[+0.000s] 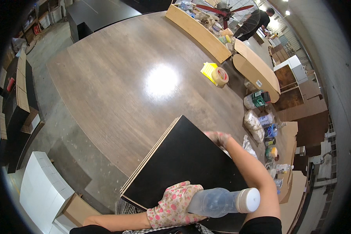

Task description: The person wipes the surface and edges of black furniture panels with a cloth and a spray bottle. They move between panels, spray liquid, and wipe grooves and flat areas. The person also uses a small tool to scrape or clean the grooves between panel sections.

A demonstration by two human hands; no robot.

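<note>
My left hand, in a floral-print glove, is wrapped round a translucent plastic bottle with a white cap. The bottle lies on its side, cap toward the right, above the near part of a black board. That board rests tilted at the table's near edge, and its left side shows several pale layered edges, like stacked panels. My right hand, also gloved, is at the board's far right edge. Its fingers are blurred and partly hidden by the board, so what they hold does not show.
The brown wood-grain table carries a tape roll on a yellow paper. Along its right side stand jars, bottles and a white bag. A wooden tray, a fan and a person are farther off. White panels stand lower left.
</note>
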